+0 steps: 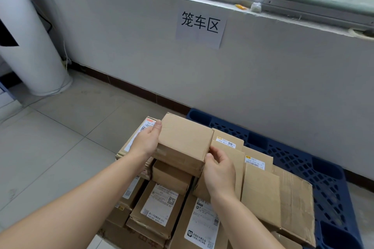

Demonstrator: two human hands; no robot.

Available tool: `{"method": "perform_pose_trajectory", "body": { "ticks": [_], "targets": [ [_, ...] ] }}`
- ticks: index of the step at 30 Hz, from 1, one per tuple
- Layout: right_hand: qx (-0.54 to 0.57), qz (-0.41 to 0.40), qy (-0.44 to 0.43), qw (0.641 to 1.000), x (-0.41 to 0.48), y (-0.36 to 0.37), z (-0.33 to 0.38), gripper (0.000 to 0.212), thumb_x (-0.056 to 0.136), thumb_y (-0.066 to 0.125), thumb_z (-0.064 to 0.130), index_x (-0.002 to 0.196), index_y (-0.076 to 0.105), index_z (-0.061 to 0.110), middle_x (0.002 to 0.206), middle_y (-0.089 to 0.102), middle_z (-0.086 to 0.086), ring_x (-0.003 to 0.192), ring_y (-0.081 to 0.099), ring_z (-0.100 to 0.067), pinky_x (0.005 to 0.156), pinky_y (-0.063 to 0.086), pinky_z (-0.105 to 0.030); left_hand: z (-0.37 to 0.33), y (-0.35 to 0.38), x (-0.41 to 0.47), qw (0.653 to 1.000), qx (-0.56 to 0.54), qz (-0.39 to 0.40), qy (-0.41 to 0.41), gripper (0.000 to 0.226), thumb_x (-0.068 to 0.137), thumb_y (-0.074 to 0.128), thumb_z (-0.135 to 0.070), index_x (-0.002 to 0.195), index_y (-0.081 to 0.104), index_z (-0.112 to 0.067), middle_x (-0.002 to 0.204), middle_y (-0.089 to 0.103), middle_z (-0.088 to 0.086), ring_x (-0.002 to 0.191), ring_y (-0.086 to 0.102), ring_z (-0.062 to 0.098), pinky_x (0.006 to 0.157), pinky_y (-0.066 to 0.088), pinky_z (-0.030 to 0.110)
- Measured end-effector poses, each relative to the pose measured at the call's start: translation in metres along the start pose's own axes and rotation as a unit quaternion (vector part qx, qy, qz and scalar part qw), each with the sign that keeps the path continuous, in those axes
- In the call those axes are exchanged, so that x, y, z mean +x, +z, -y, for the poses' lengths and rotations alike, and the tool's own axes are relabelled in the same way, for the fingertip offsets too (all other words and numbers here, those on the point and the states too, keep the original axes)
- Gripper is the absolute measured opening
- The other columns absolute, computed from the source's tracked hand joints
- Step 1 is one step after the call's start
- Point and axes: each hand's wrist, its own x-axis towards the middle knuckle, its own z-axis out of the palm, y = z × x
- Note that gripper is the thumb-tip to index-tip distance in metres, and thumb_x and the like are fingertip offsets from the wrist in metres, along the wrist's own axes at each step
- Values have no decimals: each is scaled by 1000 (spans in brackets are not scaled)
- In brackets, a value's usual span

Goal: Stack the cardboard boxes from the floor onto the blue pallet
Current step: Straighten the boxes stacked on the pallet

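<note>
A plain cardboard box (pixel 184 143) is held above a pile of several labelled cardboard boxes (pixel 162 204). My left hand (pixel 146 141) grips its left end, thumb on top. My right hand (pixel 219 170) grips its near right corner, thumb on the edge. The blue pallet (pixel 303 159) lies on the floor against the wall; the pile covers its near left part, and more boxes (pixel 277 194) lie on it to the right. How far the pile's left side overhangs the pallet is hidden.
A grey wall with a paper sign (pixel 200 24) and a windowsill rises behind the pallet. A white cylindrical unit (pixel 26 32) stands at the far left. Tiled floor (pixel 56 139) stretches to the left of the pile.
</note>
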Motion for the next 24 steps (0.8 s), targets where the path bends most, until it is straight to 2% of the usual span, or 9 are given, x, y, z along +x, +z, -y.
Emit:
{"method": "perform_pose_trajectory", "body": {
  "ticks": [5,6,8,10,12,15,20,22,24],
  "targets": [
    [5,-1,9,1000,7,-5,-5,33,100,45,22,132,53,23,109,54,14,105,48,-6,87,39,-23,-4,-2,4,1000,9,-20,8,57,95,30,-61,118,63,-21,125,60,13,103,54,30,95,43,44],
    [5,-1,11,1000,9,-6,-7,33,101,44,23,133,53,23,108,53,15,104,47,-5,88,39,-24,-4,-4,7,1000,5,-27,8,56,96,29,-60,116,63,-21,126,60,12,103,53,28,93,42,41],
    [-3,-2,17,1000,14,-9,-12,35,101,44,27,135,52,23,111,53,14,107,47,-6,91,39,-25,-1,-10,14,999,13,-44,8,56,96,29,-60,118,61,-20,133,56,8,118,49,26,99,37,40],
    [-19,-12,33,999,20,-13,-19,37,99,46,33,135,51,25,124,56,11,115,49,-11,99,41,-32,5,-17,22,995,65,-71,13,57,94,28,-63,108,63,-21,136,53,10,127,43,30,105,35,42],
    [-78,-49,46,995,27,-18,-27,39,96,48,41,133,52,28,132,56,5,124,46,-18,107,37,-44,14,-25,32,989,126,-81,4,68,91,25,-70,120,60,-19,141,48,11,134,36,32,110,30,47],
    [-163,-90,58,981,34,-27,-34,44,93,50,46,134,50,30,140,49,3,135,34,-21,111,26,-47,24,-32,44,988,135,-47,-57,102,69,25,-90,142,42,-21,150,37,9,139,29,33,112,27,51],
    [-121,-77,61,988,38,-28,-44,52,92,57,36,141,42,24,150,36,3,139,29,-21,111,30,-49,30,-28,48,990,117,-22,-80,102,75,36,-83,150,23,-16,155,26,11,142,24,34,113,25,50],
    [-113,-83,60,988,40,-26,-45,52,92,57,33,141,42,24,149,37,3,137,30,-21,109,32,-47,27,-29,49,989,119,-19,-90,110,64,36,-91,147,30,-18,152,31,11,140,27,35,112,27,51],
    [-120,-90,61,987,42,-24,-43,51,91,57,32,139,43,24,147,37,3,136,30,-21,108,33,-47,35,-33,63,990,98,-8,-100,117,49,37,-100,136,47,-23,142,47,7,134,37,34,108,33,52]
  ]
}}
